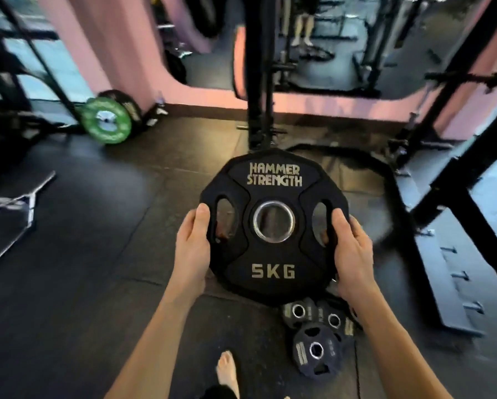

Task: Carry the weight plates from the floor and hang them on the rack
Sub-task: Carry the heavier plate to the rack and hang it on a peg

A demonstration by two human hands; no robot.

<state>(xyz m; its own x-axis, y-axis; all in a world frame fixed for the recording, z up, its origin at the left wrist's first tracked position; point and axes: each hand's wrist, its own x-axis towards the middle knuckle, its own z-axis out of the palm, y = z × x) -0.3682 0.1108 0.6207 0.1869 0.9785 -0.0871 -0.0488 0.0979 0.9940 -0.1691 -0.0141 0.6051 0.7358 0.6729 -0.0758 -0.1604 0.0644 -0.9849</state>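
I hold a black 5 kg Hammer Strength weight plate [273, 254] up in front of me, face toward the camera. My left hand [192, 243] grips its left edge, thumb on the front and fingers through the left handle slot. My right hand [352, 251] grips the right edge the same way. Below it, several smaller black plates [316, 347] lie on the rubber floor. A black rack upright [258, 82] rises straight ahead beyond the plate.
A green plate [106, 120] on a bar leans at the back left beside a pink wall. A power rack frame [454, 180] and its base stand on the right. A metal bar frame [16, 214] lies on the floor at left. My bare foot [227, 370] is below.
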